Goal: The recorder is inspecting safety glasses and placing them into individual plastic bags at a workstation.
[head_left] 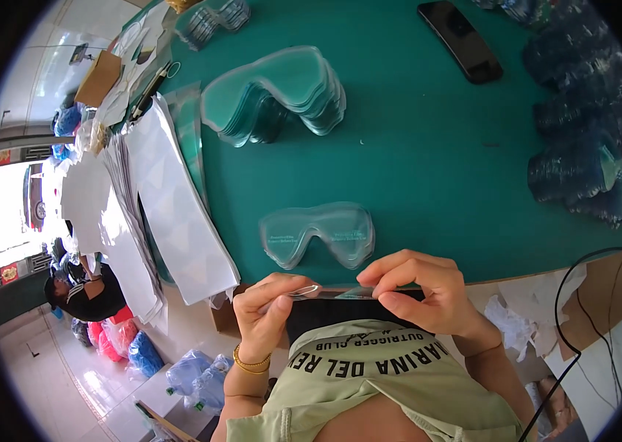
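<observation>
Both of my hands pinch one clear goggle-shaped plastic lens (329,292), held edge-on just below the near table edge. My left hand (270,309), with a gold bracelet on its wrist, grips the lens's left end. My right hand (421,289) grips its right end between thumb and fingers. Just beyond my hands, a small pile of clear lenses (317,233) lies flat on the green table (436,162). Farther back stands a taller stack of the same lenses (274,96).
White sheets (171,199) lie fanned along the table's left side. A black phone (460,40) rests at the far edge. Bundles of wrapped lenses (591,132) fill the right side. A black cable (569,309) loops at the right. A person (83,291) sits on the floor, lower left.
</observation>
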The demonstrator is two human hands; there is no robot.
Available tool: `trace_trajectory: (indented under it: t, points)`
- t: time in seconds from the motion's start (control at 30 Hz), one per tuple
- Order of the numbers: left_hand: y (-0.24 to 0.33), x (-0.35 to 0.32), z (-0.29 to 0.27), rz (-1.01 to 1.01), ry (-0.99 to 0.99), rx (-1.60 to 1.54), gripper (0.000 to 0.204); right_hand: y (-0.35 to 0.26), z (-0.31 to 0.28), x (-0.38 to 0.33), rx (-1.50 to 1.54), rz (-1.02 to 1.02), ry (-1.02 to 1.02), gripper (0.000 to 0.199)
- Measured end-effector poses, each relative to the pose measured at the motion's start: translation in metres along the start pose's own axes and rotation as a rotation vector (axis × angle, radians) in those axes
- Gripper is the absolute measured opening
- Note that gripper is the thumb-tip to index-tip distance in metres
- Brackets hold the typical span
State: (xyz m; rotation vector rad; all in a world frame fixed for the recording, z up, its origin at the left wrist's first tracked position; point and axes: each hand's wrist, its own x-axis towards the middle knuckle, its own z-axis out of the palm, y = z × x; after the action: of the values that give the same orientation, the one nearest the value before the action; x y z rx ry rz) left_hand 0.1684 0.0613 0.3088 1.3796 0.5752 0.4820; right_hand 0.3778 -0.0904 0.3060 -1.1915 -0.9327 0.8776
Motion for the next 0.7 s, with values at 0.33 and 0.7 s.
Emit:
trace_trajectory:
  t: [0.33,0.7]
  points:
    - [-0.007,-0.001,-0.033,0.175,-0.053,0.277,0.015,0.001,0.048,-0.016,-0.262,0.061,0.232,0.003]
    - [-0.026,-0.003,-0.037,0.202,0.091,0.543,0.018,0.021,0.068,-0.005,-0.718,0.076,0.41,0.007]
